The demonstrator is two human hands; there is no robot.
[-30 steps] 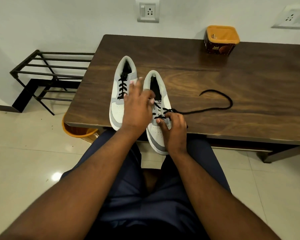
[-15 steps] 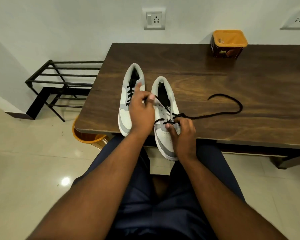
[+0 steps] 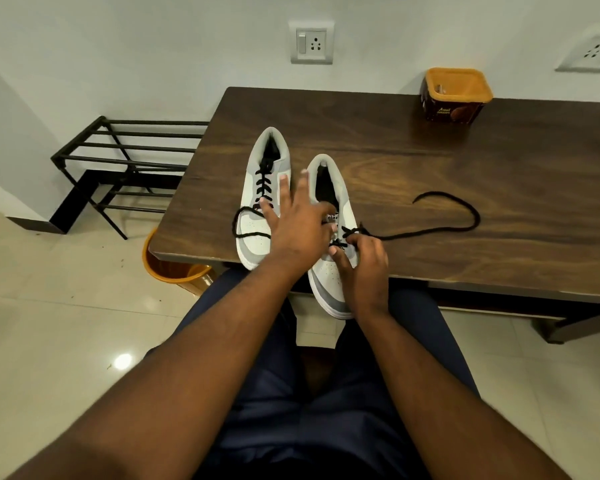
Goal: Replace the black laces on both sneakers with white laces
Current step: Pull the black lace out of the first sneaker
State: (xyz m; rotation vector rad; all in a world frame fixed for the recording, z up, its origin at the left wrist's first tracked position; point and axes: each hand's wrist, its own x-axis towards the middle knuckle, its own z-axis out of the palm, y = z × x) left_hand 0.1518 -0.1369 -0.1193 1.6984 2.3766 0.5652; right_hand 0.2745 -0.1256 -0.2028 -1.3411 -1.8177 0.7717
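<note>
Two grey-and-white sneakers stand at the near left corner of the dark wooden table (image 3: pixel 430 168). The left sneaker (image 3: pixel 267 157) has its black lace threaded. The right sneaker (image 3: pixel 329 275) is partly unlaced. Its black lace (image 3: pixel 465 216) trails right across the table, and a loop of it lies over the left sneaker's toe. My left hand (image 3: pixel 291 226) lies over both sneakers with three fingers spread straight, thumb and forefinger at the right sneaker's tongue. My right hand (image 3: pixel 364 268) pinches the lace at the lower eyelets. No white lace is in view.
An orange-rimmed brown tub (image 3: pixel 454 95) stands at the table's back edge. A black metal rack (image 3: pixel 129 168) is on the floor to the left, and an orange bin (image 3: pixel 174 268) sits under the table corner. My knees are under the near edge.
My left hand has gone from a pinch at the tongue to spread fingers. A loop of black lace now lies over the left sneaker's toe. My right hand stays at the lower eyelets.
</note>
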